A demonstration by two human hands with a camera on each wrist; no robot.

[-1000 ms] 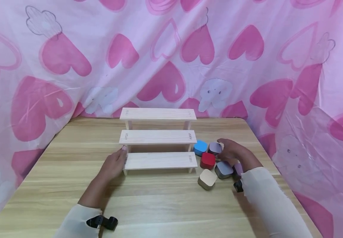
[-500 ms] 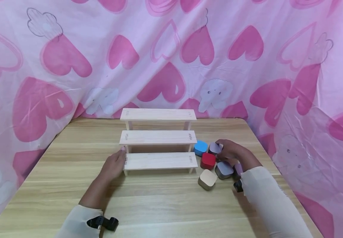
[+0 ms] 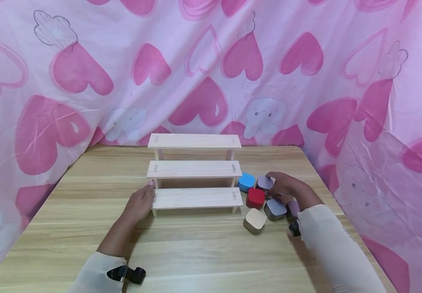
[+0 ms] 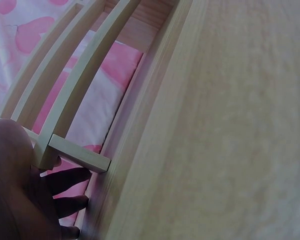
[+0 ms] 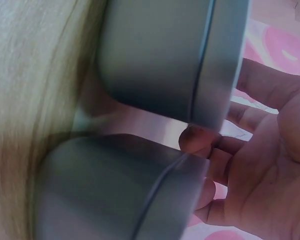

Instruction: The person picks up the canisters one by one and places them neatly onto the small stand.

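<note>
A three-tier wooden display stand (image 3: 196,198) rests on the table. At its left end my left hand (image 3: 139,203) holds the lower side; in the left wrist view the thumb lies over the frame's end (image 4: 42,150), with the other fingers (image 4: 72,204) spread below. On the right, my right hand (image 3: 288,186) reaches over the tins, finger and thumb around a lilac-grey rounded-square tin (image 3: 263,182). Close by stand a blue tin (image 3: 246,182), a red tin (image 3: 256,198), a grey-blue tin (image 3: 275,208), a purple tin (image 3: 293,209) and a cream tin (image 3: 255,221).
The wood-grain table (image 3: 203,252) extends in front of the stand. A pink heart-patterned cloth (image 3: 196,61) hangs behind and to both sides of it. In the right wrist view two tins, an upper tin (image 5: 155,55) and a lower tin (image 5: 105,190), stand before the palm.
My right hand's fingers have come slightly left and in around the lilac-grey tin. The left hand, the stand and the tins stay where they were.
</note>
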